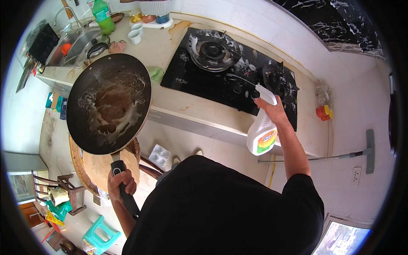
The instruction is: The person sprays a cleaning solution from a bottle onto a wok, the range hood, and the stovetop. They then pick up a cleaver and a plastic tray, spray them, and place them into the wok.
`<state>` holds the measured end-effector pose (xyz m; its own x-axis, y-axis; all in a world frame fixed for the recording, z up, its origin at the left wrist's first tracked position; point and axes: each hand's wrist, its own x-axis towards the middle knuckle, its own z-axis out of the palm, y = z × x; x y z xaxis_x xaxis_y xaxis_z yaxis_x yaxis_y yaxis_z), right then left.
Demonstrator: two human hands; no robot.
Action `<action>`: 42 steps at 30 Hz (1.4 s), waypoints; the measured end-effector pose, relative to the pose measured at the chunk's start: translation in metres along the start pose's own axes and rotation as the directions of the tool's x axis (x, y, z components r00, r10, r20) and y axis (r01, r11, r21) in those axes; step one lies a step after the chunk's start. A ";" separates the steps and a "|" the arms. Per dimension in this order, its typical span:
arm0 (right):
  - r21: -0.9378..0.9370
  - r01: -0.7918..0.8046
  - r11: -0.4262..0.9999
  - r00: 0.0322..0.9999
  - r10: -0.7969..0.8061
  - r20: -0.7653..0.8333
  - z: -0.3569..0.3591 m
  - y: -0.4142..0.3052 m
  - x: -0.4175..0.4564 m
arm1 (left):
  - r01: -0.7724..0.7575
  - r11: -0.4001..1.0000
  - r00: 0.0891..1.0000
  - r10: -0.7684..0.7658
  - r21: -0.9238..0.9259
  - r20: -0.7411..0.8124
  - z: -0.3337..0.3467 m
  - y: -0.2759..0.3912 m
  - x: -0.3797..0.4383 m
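Note:
My left hand [122, 185] grips the black handle [126, 194] of a large dark wok [110, 103], held up with its inner face towards me. Brown residue and whitish smears cover the inside of the wok. In my right hand [271, 110] is a white spray bottle [263, 130] with a coloured label, gripped around its neck and trigger. The nozzle points at a black glass gas hob [204, 84], and a thin streak shows in front of it. White foam lies on and around the left burner [213, 49] and the right burner [277, 78].
A sink [76, 44] with a tap and a green bottle [103, 17] sit at the back left. White cups [135, 36] and a green cloth [155, 74] lie on the counter [181, 106]. Below the wok is a round table [105, 172]. A squeegee [369, 151] leans at the right.

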<state>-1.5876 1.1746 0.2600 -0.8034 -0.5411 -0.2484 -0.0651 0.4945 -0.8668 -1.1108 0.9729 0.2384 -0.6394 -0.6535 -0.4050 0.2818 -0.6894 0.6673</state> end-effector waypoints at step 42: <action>0.062 0.243 0.968 0.956 -0.228 -0.183 0.146 -0.186 0.125 | 0.072 0.994 0.997 -0.074 -0.087 -0.015 -0.042 0.014 0.002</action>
<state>-1.5896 0.9156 0.3267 -0.8618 -0.5057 0.0397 -0.2218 0.3053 -0.9261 -1.0786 0.9487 0.2207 -0.6476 -0.6055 -0.4626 0.2958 -0.7592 0.5797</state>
